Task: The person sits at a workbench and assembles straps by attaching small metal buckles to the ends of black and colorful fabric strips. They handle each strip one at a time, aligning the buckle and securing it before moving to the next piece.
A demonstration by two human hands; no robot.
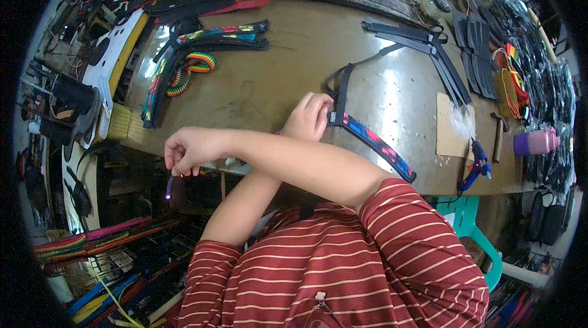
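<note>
My arms are crossed over the near edge of the table. My left hand (309, 118) is over the table, its fingers curled against a black webbing strap (341, 98). A padded band (381, 149) with a red and blue pattern is joined to that strap and slants towards the table's front edge. My right hand (191, 151) reaches across to the left, just past the edge. Its fingers are closed on a slim purple lighter-like object (170, 188) that hangs below them, with a bright light at its lower end.
Patterned straps (160, 83) and a striped cord coil (199, 63) lie at the left. Black straps (422, 40), a hammer (497, 135), a blue glue gun (474, 169) and a purple-pink bottle (538, 142) are at the right. A green chair (468, 221) stands near the front edge.
</note>
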